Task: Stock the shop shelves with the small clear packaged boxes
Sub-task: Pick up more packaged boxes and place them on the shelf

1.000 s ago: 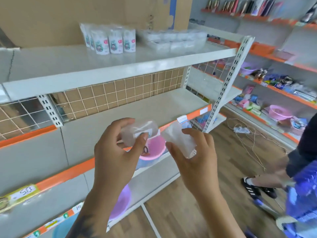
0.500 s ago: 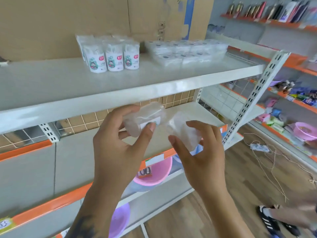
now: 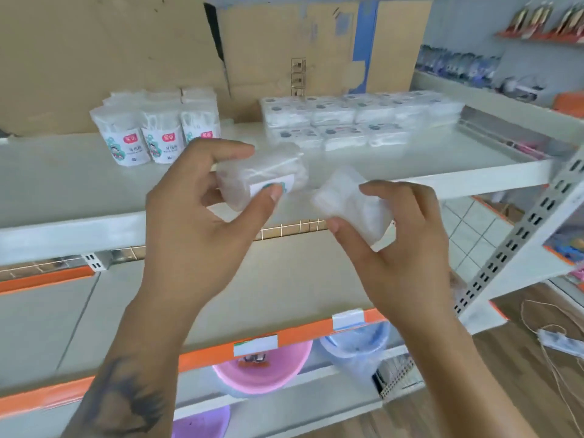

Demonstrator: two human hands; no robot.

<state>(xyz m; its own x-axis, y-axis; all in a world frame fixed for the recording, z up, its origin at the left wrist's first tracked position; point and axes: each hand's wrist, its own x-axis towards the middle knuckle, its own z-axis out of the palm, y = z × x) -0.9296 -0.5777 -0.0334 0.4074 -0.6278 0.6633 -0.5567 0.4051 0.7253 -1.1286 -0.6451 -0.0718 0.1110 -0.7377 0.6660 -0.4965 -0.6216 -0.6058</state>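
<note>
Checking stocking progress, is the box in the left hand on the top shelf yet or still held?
Still held: the left hand grips the clear box in the air before the top shelf.

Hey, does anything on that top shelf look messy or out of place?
Nothing stands out. The clear boxes sit stacked in neat rows on the top shelf, and the white pouches stand upright beside them.

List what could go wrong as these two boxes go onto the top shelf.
The left hand pinches its clear box by the edges, so it may slip. The right hand holds its box tilted, so it could land crooked. Reaching in might also nudge the stacked boxes.
</note>
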